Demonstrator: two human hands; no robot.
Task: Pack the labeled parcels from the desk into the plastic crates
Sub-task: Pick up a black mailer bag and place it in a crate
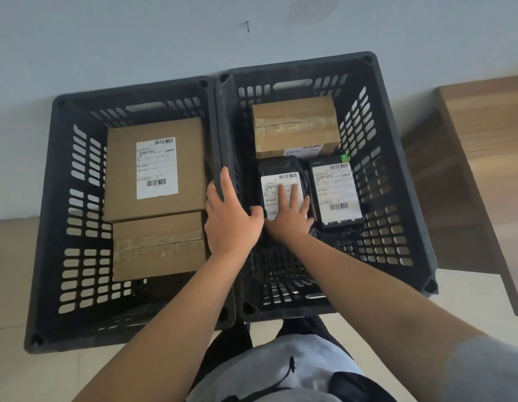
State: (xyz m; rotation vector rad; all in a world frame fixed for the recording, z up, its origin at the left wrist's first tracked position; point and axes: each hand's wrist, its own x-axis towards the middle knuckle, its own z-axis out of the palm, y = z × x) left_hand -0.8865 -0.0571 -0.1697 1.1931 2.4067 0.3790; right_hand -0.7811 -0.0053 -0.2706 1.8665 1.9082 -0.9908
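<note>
Two black plastic crates, the left crate [46, 227] and the right crate [397, 175], with walls and floors pierced by a grid of slots. In the left crate, a brown cardboard box [124, 181] bearing a white label [156, 168] printed with black text and barcodes; nearer the viewer, a second brown box [157, 246] banded with glossy clear tape. In the right crate, a brown taped box [295, 126]; a black wrapped parcel [281, 166] with a white barcode label [276, 184]; a black flat box [336, 195] with a white label [334, 188] and a green tag [344, 157] at its far corner. Wall [107, 39] pale blue-grey. Desk [484, 134] brown wood grain. Floor [8, 271] beige. Garment [295, 369] light grey with a black cord.
</note>
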